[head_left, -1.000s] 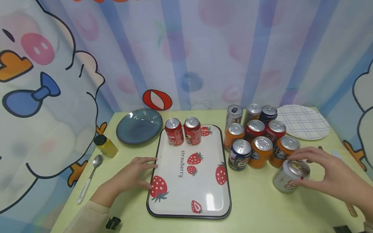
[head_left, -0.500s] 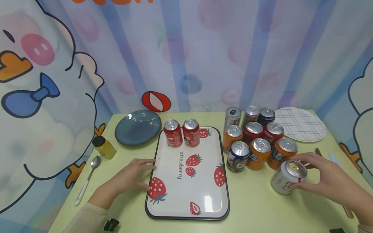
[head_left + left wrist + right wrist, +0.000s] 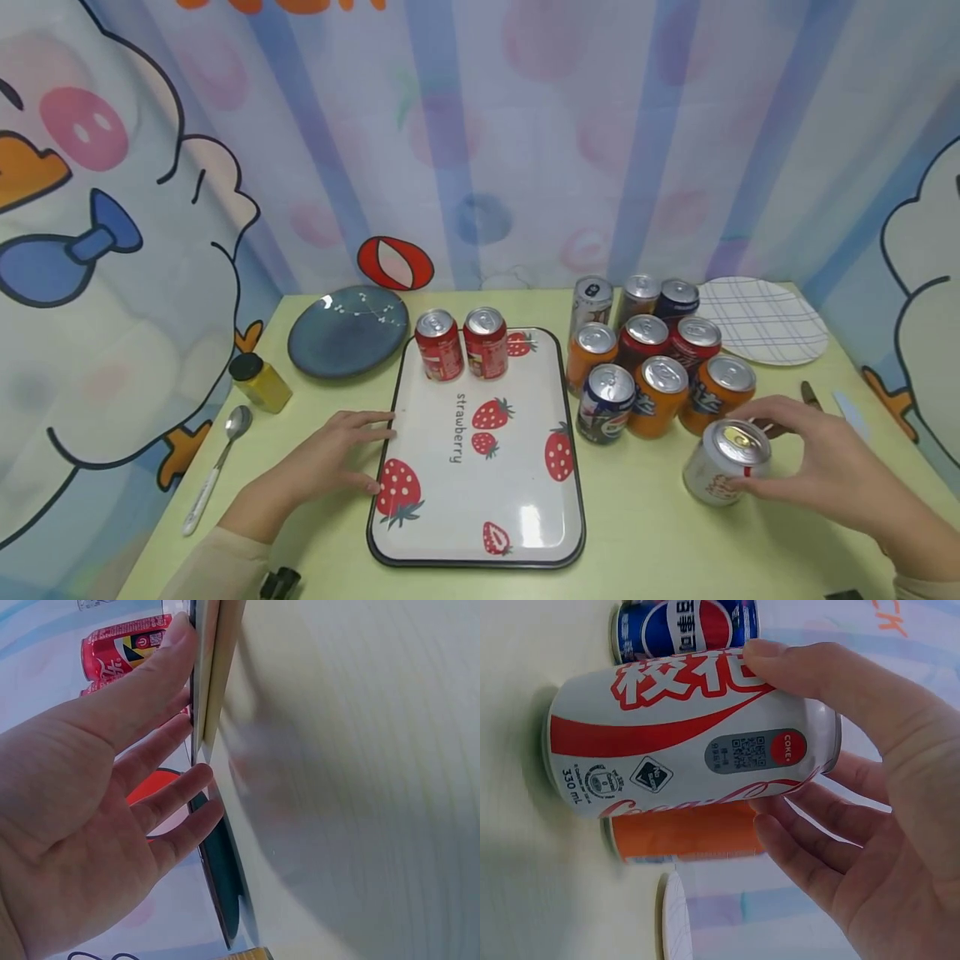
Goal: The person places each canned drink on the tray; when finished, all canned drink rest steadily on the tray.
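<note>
My right hand (image 3: 817, 458) holds a white Coca-Cola can (image 3: 726, 463) near its top, thumb on the near side and fingers behind. The can (image 3: 682, 742) is upright at the table surface; whether its base touches cannot be told. Relaxed and spread, my left hand (image 3: 330, 458) rests at the left edge of a white strawberry-print tray (image 3: 517, 492). In the left wrist view the fingers of the left hand (image 3: 90, 817) lie along the tray's rim, gripping nothing. Two red cans, a left one (image 3: 439, 346) and a right one (image 3: 486, 343), stand on the tray's far end.
Right of the tray stand several cans, including a Pepsi can (image 3: 604, 404) and an orange can (image 3: 658, 397). A checked white plate (image 3: 765, 321) lies behind. At left are a dark blue plate (image 3: 348, 333), a yellow bottle (image 3: 260, 383) and a spoon (image 3: 217, 471).
The right thumb and fingers have settled around the white can, which has shifted slightly left. The left hand stays at the tray edge. The whole head view has drifted a little.
</note>
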Demonstrator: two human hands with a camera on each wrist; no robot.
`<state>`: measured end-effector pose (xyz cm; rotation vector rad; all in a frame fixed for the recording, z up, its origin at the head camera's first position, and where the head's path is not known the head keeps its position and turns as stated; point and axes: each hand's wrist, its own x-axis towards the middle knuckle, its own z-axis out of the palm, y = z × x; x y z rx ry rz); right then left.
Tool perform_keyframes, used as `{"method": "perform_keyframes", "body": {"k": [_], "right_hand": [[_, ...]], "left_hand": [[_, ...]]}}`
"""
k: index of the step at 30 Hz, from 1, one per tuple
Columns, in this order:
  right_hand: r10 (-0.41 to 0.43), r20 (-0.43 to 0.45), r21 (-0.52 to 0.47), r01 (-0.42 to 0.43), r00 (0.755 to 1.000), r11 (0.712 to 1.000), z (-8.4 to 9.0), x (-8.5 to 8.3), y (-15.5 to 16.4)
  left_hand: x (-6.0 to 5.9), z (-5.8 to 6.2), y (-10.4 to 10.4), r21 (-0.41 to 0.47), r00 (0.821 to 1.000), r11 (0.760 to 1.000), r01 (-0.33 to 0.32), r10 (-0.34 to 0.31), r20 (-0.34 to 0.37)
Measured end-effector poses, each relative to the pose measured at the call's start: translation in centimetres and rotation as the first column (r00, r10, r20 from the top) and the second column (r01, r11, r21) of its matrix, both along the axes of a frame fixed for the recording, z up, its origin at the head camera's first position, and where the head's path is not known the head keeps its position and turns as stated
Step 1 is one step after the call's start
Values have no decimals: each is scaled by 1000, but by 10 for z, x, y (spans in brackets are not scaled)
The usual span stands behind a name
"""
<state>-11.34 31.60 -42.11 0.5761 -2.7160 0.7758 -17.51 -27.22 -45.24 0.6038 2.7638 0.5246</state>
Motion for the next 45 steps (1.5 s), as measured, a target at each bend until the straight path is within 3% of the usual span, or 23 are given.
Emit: {"method": "perform_keyframes", "body": {"k": [8,13,17,21,27,35,45], "right_hand": [[133,-7,-60,-134,991,989,21,-4,-45],[251,5,-142,-248,968,958,35,-16,-81],[273,-4,-165,-270,962,949,45,-31,-108],[268,3,-148,-265,963,953,55,-52,-130],[261,102,-146,-245,960,958,59,-89,-155],[191,196,-146,-164,962,976,51,-135,-179],[115,291,-99,-90,950,991,33,-167,-192]], "left_hand": [[0,0,-1,-10,1000,1000,-5,5,5],[-1,-1,-1,-21,1000,1000,-8,8,10],[-2,-1,0,-18,1000,1000,-8,8,10],[-3,0,0,-15,1000,1000,-12,13,17],[-3,-1,0,-24,1000,1000,-15,15,22],[-2,0,1,-31,1000,999,-17,17,20],[-3,1,3,-54,999,998,-27,28,25]]}}
